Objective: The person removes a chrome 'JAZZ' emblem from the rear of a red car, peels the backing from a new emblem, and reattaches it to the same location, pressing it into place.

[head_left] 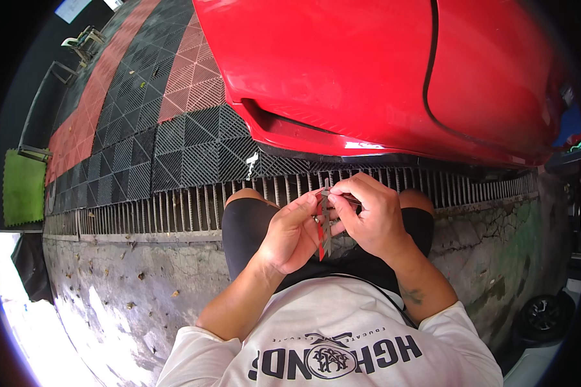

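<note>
One thin red-and-grey strip (pixel 325 227) was upright between my hands, over my lap and just short of the grate. My left hand (pixel 289 237) was palm-up, thumb and fingers narrow on the strip's left side. My right hand (pixel 376 216) had thumb and index finger pinched near its upper end. Its fingers hid part of that end; couldn't tell what dark bit showed under them.

Straight ahead, the red car body (pixel 329 71) blocked most of the far view, its lower edge near the metal grate (pixel 142 209). My knees (pixel 252 226) covered part of the grate. Left of the car: black and red floor tiles (pixel 187 151), a white scrap (pixel 252 165) lying on them near the grate. Concrete (pixel 129 277) was on my side, cracked, with dry leaves (pixel 175 293) scattered at left. Far left, a green mat (pixel 23 187) stood upright; a chair (pixel 82 44) was well beyond it. Lower right, a black wheel (pixel 542 314).
</note>
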`<state>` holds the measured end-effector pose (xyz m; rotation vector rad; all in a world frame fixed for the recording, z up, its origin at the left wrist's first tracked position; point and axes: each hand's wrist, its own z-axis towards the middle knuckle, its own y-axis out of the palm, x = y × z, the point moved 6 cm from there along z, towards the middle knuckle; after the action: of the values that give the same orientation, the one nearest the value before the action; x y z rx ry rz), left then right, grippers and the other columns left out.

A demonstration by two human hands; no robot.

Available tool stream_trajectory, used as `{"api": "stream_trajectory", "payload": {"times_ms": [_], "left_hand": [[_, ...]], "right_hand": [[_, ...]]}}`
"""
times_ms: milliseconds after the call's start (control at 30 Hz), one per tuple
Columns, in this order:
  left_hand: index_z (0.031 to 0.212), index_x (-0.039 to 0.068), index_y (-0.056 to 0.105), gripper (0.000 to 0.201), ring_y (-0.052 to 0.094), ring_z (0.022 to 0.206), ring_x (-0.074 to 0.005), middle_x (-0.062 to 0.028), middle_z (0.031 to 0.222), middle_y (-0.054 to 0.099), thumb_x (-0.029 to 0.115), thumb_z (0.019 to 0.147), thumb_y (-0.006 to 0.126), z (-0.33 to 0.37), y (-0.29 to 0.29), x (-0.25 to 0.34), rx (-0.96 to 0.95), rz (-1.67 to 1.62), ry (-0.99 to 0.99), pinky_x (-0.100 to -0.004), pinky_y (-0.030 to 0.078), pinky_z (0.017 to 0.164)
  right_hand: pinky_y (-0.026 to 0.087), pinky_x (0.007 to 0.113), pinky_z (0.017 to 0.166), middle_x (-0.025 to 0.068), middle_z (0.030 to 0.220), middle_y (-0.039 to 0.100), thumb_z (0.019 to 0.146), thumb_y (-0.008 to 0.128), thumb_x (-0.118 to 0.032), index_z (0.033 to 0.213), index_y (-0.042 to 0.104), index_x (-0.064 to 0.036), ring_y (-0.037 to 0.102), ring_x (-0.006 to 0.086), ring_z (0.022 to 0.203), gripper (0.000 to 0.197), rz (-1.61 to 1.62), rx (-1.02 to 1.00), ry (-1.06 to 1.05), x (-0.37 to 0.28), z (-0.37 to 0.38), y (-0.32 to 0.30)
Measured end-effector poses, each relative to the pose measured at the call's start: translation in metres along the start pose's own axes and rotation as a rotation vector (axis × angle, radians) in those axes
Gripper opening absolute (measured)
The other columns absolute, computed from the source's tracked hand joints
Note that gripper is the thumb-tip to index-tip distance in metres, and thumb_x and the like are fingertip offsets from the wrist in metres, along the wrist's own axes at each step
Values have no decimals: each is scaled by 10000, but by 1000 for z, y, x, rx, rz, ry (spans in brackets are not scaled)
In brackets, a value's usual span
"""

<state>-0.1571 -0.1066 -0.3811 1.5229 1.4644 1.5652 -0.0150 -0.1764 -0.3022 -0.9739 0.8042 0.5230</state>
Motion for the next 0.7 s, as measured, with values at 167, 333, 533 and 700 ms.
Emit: {"api": "stream_trajectory", "payload": {"times_ms": [167, 333, 533, 700], "left_hand": [[1579, -9, 579, 429, 682, 1438, -292, -151, 1503, 708, 264, 1274, 451, -1, 4, -2, -7, 13, -3, -555, 551, 1254], [1574, 13, 595, 417, 696, 1390, -263, -127, 1462, 714, 282, 1270, 499, 2, 0, -5, -45, -19, -4, -552, 561, 1243], [1571, 13, 599, 416, 700, 1383, -261, -124, 1449, 721, 284, 1270, 505, 2, 2, -7, -20, 1, 2, -552, 567, 1237], [1555, 11, 607, 383, 709, 1388, -279, -150, 1490, 728, 243, 1254, 554, 3, 5, -8, 11, 62, -12, -552, 564, 1243]], "right_hand": [[619, 427, 663, 99, 930, 762, 966, 847, -47, 1026, 767, -63, 788, 308, 770, 101, -114, 42, -137, -5, -2, -4], [619, 437, 710, 74, 941, 754, 917, 877, -55, 1020, 782, -81, 776, 304, 832, 143, -246, 96, -267, -14, -6, -6], [621, 411, 659, 101, 943, 781, 903, 904, -15, 1060, 806, -57, 779, 294, 778, 190, -251, 96, -323, -14, -9, -11], [586, 415, 600, 69, 860, 737, 916, 909, -110, 1008, 792, -82, 753, 277, 689, 152, -135, 102, -149, -2, -8, -13]]}}
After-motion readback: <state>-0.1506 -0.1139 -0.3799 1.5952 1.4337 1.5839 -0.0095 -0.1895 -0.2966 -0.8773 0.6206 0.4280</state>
